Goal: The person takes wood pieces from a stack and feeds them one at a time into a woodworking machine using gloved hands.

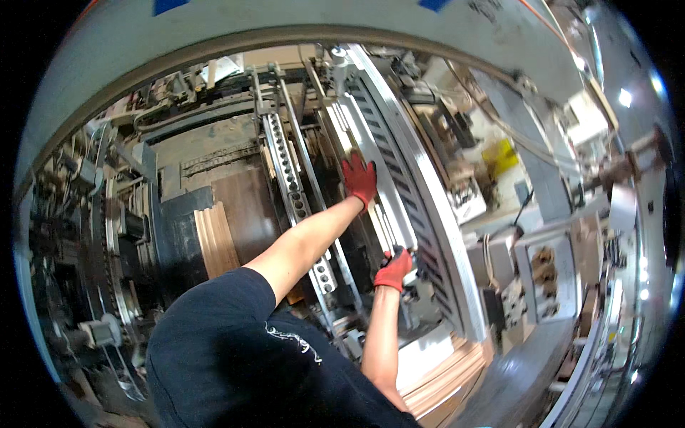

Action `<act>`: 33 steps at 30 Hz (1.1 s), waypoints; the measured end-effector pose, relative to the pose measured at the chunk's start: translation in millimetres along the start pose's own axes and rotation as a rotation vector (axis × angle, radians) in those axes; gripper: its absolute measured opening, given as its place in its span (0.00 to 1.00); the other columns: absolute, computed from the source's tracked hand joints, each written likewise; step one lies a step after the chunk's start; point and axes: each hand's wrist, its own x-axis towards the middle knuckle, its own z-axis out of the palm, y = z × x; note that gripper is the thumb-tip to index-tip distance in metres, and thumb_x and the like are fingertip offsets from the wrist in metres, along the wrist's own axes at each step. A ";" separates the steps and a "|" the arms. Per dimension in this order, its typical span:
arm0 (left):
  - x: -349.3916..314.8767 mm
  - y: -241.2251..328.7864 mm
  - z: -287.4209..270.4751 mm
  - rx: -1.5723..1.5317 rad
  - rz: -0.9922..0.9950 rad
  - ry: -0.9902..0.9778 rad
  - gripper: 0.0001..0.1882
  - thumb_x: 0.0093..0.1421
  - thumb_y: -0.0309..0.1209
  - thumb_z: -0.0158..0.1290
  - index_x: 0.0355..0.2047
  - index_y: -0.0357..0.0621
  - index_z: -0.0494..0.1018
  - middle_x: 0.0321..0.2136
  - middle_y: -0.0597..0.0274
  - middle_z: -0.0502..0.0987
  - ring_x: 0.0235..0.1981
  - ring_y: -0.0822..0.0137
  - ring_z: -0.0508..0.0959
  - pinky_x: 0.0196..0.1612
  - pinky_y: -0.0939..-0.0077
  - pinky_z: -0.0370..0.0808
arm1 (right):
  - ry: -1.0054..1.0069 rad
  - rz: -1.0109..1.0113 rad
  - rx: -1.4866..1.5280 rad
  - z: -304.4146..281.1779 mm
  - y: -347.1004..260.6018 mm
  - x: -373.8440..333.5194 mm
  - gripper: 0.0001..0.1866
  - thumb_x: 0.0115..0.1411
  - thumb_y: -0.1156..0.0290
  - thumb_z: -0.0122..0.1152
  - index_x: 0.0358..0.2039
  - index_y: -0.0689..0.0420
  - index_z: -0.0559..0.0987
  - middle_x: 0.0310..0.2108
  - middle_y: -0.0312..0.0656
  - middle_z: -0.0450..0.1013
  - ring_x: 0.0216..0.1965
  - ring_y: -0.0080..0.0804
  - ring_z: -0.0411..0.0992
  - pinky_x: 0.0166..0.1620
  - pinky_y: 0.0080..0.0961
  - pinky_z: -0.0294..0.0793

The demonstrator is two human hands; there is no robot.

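Note:
My left hand (359, 180), in a red work glove, lies with its fingers spread on a row of long pale strips (385, 227) in a machine's channel. The strips run beneath the palm and show again beyond the fingers. Nearer to me, my right hand (396, 267), also in a red glove with dark fingertips, is curled closed at the near end of the strips. What its fingers grip is hidden. A smooth metal plate (394, 192) runs along the right side of the strips, beside a slotted dark bed.
Left of the strips stands a metal rail with a row of round holes (284, 160). Wooden mouldings (216, 239) lie further left on the machine. Stacked wooden boards (446, 374) are at the lower right. A thick metal beam (435, 192) borders the slotted bed, and a grey frame arches overhead.

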 end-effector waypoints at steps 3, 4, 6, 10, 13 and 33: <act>42.0 -34.2 -3.6 -0.339 0.153 0.226 0.44 0.63 0.40 0.55 0.69 0.31 0.44 0.68 0.40 0.51 0.68 0.45 0.54 0.70 0.61 0.50 | -0.116 -0.045 0.000 14.0 -21.5 -31.5 0.04 0.61 0.74 0.53 0.37 0.56 0.72 0.32 0.35 0.72 0.21 0.23 0.69 0.22 0.21 0.68; 40.7 -28.2 0.1 -0.571 0.104 0.272 0.41 0.66 0.38 0.51 0.70 0.36 0.43 0.69 0.46 0.51 0.69 0.53 0.55 0.70 0.63 0.51 | -0.120 -0.076 -0.037 7.8 -20.2 -26.9 0.06 0.61 0.75 0.53 0.40 0.57 0.73 0.31 0.35 0.71 0.22 0.23 0.69 0.23 0.22 0.70; 22.1 -0.8 -9.0 -1.278 -0.401 -0.140 0.36 0.71 0.40 0.43 0.72 0.50 0.40 0.72 0.54 0.46 0.71 0.59 0.51 0.69 0.67 0.51 | -0.087 -0.103 -0.089 -16.2 -15.1 -14.7 0.12 0.60 0.78 0.54 0.45 0.60 0.73 0.31 0.36 0.71 0.23 0.23 0.70 0.24 0.22 0.72; 30.2 -12.9 -0.4 -0.937 -0.472 0.036 0.34 0.71 0.47 0.40 0.71 0.48 0.45 0.69 0.50 0.54 0.65 0.53 0.62 0.63 0.62 0.62 | -0.139 -0.103 -0.135 -17.5 -12.7 -20.3 0.22 0.57 0.82 0.55 0.55 0.64 0.71 0.31 0.36 0.70 0.26 0.22 0.69 0.27 0.22 0.75; 36.3 -12.5 6.5 -0.797 -0.482 0.075 0.34 0.71 0.50 0.38 0.70 0.45 0.49 0.66 0.45 0.60 0.62 0.48 0.67 0.61 0.58 0.66 | -0.177 -0.150 -0.175 -16.6 -18.2 -30.1 0.25 0.56 0.82 0.58 0.56 0.64 0.71 0.32 0.34 0.69 0.27 0.21 0.70 0.27 0.20 0.74; 50.3 40.9 -37.1 -0.545 -0.723 0.141 0.36 0.63 0.56 0.38 0.62 0.43 0.61 0.60 0.35 0.66 0.60 0.38 0.67 0.61 0.53 0.64 | -0.163 -0.451 -0.708 1.5 -19.8 -61.8 0.38 0.57 0.71 0.64 0.65 0.67 0.60 0.60 0.59 0.61 0.62 0.52 0.58 0.65 0.39 0.56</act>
